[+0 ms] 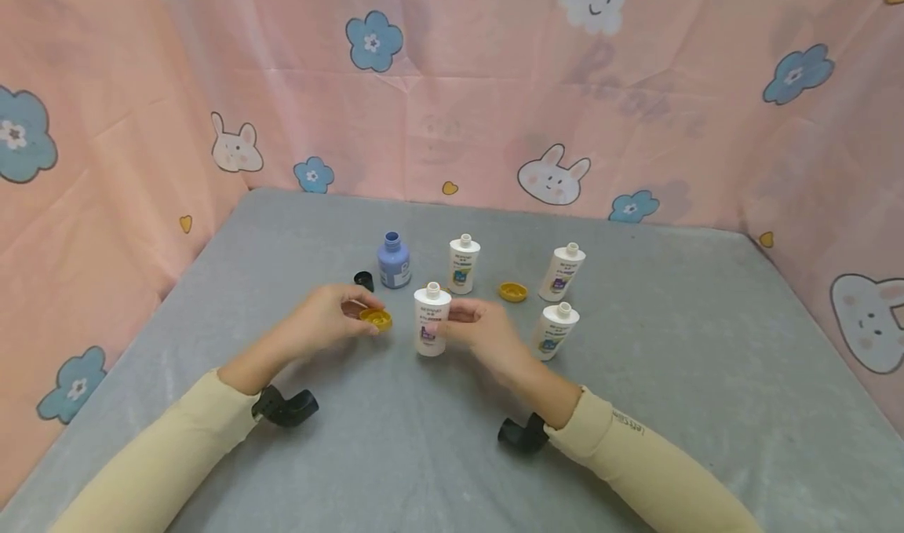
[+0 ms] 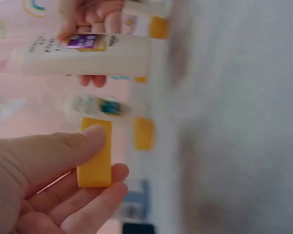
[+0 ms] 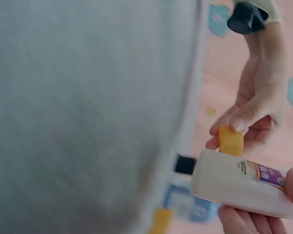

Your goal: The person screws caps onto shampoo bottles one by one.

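Note:
My left hand [image 1: 328, 321] pinches a yellow round cap [image 2: 95, 153] between thumb and fingers. In the head view this cap [image 1: 377, 319] is just left of a white bottle [image 1: 428, 325], apart from it. My right hand [image 1: 487, 333] grips that bottle from its right side, thumb across the front label. The bottle stands upright with an uncapped neck and a purple patch on its label, also plain on the bottle [image 3: 241, 183] in the right wrist view. Whether its base touches the table cannot be told.
Behind the hands stand a blue bottle [image 1: 394, 262] and a white bottle [image 1: 463, 266], both uncapped. Two more uncapped white bottles, one farther back [image 1: 562, 272] and one nearer [image 1: 555, 331], stand to the right. A black cap [image 1: 363, 280] and a yellow cap [image 1: 512, 291] lie on the grey-covered table [image 1: 678, 376].

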